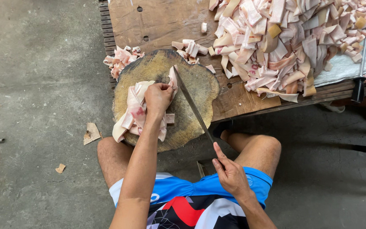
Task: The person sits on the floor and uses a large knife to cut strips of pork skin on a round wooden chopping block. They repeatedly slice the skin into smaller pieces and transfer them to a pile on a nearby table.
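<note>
Left hand (pixel 157 98) pins a stack of pink pork skin (pixel 135 113) on the round chopping block (pixel 191 91) while right hand (pixel 230 174) grips a long knife (pixel 193 106) slicing beside it.

I see a grey concrete floor (pixel 39 63), stained and rough, under flat daylight. A low wooden table (pixel 162 21) with slatted edges stands on it. Two scraps of cardboard (pixel 91 133) lie on the floor.

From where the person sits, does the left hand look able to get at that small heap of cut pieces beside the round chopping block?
Probably yes. The left hand rests on the strips on the chopping block, and the small heap lies just past the block's rim with nothing between.
</note>
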